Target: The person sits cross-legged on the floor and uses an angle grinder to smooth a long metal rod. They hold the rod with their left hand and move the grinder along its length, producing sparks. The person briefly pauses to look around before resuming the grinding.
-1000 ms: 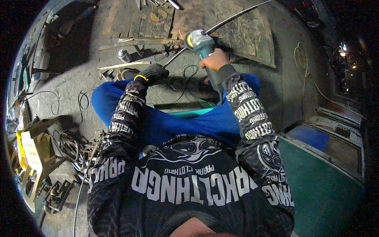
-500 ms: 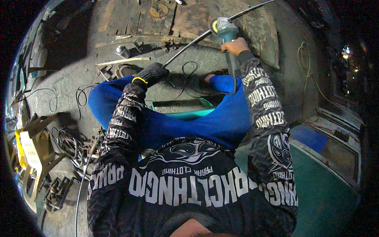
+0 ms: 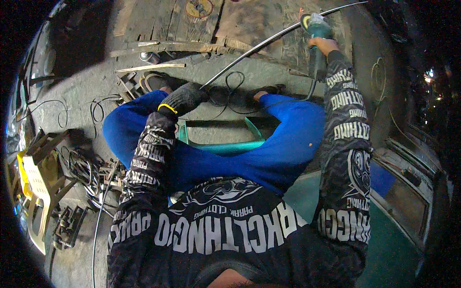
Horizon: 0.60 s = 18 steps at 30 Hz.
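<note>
My left hand, in a dark knit glove with a yellow cuff edge, is closed round the near end of a long thin metal rod. From there the rod slants up to the far right. My bare right hand grips a teal angle grinder by its body. The grinder's yellowish disc is against the rod or very close to it, towards the far end, with a small orange glow beside it. A dark power cord trails from the grinder's rear towards my right knee.
Wooden boards lie ahead, with a round disc on them. A spray can and a wood strip lie on the concrete floor. Between my legs stands a green metal frame. Looped cable lies ahead; a pale chair is at left.
My right hand and the grinder have moved right and farther out along the rod. The rod's far end has swung right, and my left hand is slightly nearer to me.
</note>
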Motion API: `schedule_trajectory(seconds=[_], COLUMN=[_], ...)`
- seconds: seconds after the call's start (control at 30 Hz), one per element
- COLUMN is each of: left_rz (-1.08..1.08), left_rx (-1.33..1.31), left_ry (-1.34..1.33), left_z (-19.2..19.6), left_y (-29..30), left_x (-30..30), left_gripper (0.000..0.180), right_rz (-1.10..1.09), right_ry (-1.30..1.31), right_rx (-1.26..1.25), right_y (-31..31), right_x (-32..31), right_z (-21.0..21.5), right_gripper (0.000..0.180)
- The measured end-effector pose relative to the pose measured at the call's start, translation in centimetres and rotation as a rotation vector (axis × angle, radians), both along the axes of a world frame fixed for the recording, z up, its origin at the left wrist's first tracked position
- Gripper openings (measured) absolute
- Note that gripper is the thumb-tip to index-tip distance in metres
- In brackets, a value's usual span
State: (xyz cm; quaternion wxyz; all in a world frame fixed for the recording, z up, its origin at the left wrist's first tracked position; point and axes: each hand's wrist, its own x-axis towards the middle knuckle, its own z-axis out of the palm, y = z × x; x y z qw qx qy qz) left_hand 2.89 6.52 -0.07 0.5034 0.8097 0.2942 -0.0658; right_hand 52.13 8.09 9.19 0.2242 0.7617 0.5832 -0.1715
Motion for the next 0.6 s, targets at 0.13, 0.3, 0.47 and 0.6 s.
schedule_trajectory(seconds=[0.13,0.3,0.47,0.6], left_rz=[0.010,0.069,0.077,-0.148], left_rx=[-0.036,-0.140,-0.099,0.086], left_ry=[-0.023,0.051,-0.105,-0.159], left_z=[0.3,1.1,1.2,0.4], left_y=[0.3,0.3,-0.6,-0.3], left_x=[0.0,0.0,-1.0,-1.4], left_gripper=[0.023,0.023,0.023,0.022], right_rz=[-0.370,-0.614,-0.581,-0.266], right_ry=[0.309,0.487,0.493,0.430], right_rx=[0.145,0.289,0.222,0.249], right_y=[0.4,1.8,1.2,-0.2], right_x=[2.1,4.7,5.3,2.0], right_z=[0.5,0.4,-0.2,0.0], right_gripper=[0.045,0.048,0.042,0.049])
